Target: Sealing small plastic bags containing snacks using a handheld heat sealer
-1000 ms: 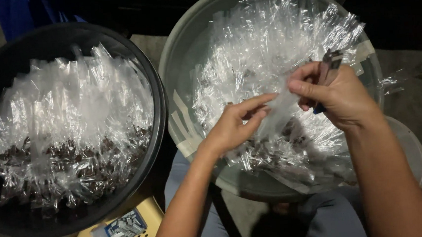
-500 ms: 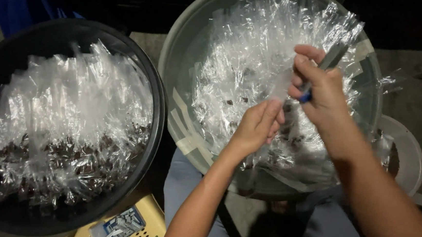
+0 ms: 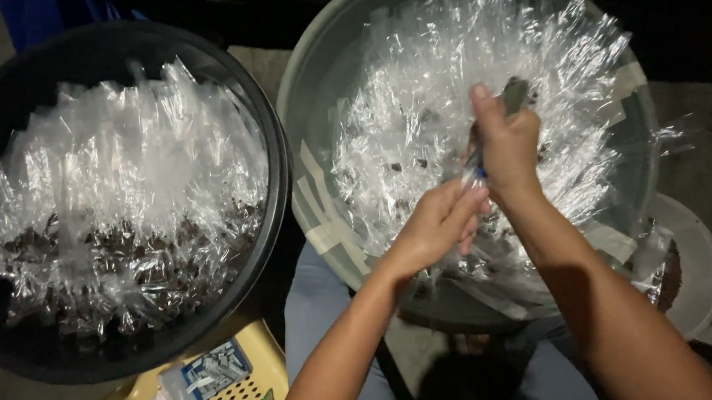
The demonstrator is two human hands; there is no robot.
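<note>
My right hand is closed around a small metal tool with a blue end, over the grey basin. That basin is piled with clear plastic packets with dark bits at their bottoms. My left hand sits just below the right one, its fingers pinched on the lower part of one clear packet, which runs up between the two hands. The hands touch each other above the pile.
A black basin at the left holds many more clear packets standing in rows. A yellow perforated basket with small boxes lies at the bottom. A pale bowl with dark contents sits at the right.
My right hand turned and swung left and down with the tool, closing in over the left hand. My left hand went from stretched fingers to a pinch on the packet.
</note>
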